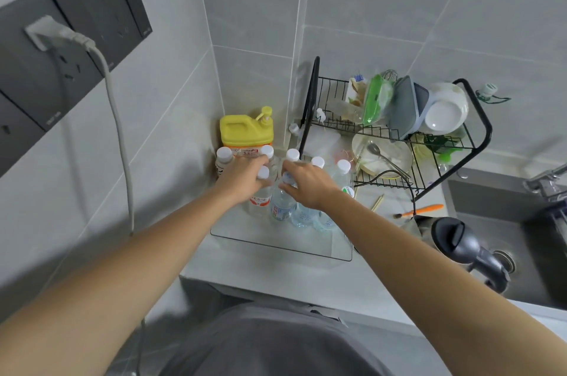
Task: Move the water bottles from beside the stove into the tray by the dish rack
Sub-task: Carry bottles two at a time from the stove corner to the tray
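A clear tray (pixel 285 245) lies on the counter in the corner, left of the black dish rack (pixel 395 133). Several white-capped water bottles stand upright in it. My left hand (pixel 242 176) grips the neck of a red-labelled bottle (pixel 260 197) in the tray. My right hand (pixel 306 182) grips the neck of a blue-labelled bottle (pixel 282 203) beside it. More bottles (pixel 343 173) stand behind and to the right of my right hand, and one (pixel 223 160) stands at the far left.
A yellow pump jug (pixel 245 130) stands in the corner behind the bottles. The rack holds bowls, a plate and utensils. A kettle (pixel 460 240) sits at the sink's (pixel 503 289) edge. A cord (pixel 122 160) hangs from the wall sockets at left.
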Available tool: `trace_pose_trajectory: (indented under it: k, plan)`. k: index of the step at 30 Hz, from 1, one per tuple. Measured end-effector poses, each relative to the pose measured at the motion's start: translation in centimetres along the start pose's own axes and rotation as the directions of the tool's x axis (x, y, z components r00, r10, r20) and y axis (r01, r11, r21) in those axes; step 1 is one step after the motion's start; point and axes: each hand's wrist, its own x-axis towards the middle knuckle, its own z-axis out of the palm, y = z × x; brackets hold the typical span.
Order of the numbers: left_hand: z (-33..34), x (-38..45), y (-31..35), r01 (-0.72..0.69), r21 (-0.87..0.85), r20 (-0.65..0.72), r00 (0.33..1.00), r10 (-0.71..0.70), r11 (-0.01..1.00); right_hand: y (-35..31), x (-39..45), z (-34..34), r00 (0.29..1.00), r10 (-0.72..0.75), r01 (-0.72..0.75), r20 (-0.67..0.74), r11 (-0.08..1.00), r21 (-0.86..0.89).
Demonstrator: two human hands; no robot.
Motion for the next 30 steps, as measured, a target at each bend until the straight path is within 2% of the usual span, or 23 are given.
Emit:
trace_pose_trajectory:
  k: [3,7,18,23,30]
  plan:
    - [-0.7,0.1,-0.4,-0.060,0.111,0.118,0.992,0.047,0.992,-0.4,0.2,0.0,1.000,0.020,-0.020,0.019,0.999,-0.039]
    - [-1.1,0.1,-0.9,-0.081,0.188,0.174,0.984,0.048,0.979,-0.6,0.3,-0.3,0.998,0.055,-0.051,0.040,0.994,-0.098]
    - [-0.6,0.2,-0.5,-0.111,0.277,0.129,0.989,0.077,0.954,-0.1,0.4,-1.1,0.995,-0.043,0.058,0.092,0.983,-0.174]
    - [-0.3,0.4,-0.9,-0.081,0.246,0.108,0.993,0.056,0.966,-0.3,0.5,-1.1,0.994,-0.066,0.081,0.087,0.980,-0.182]
    - [-0.6,0.3,-1.2,-0.109,0.188,0.141,0.987,0.083,0.976,-0.4,0.6,-1.0,0.994,-0.053,0.071,0.099,0.981,-0.180]
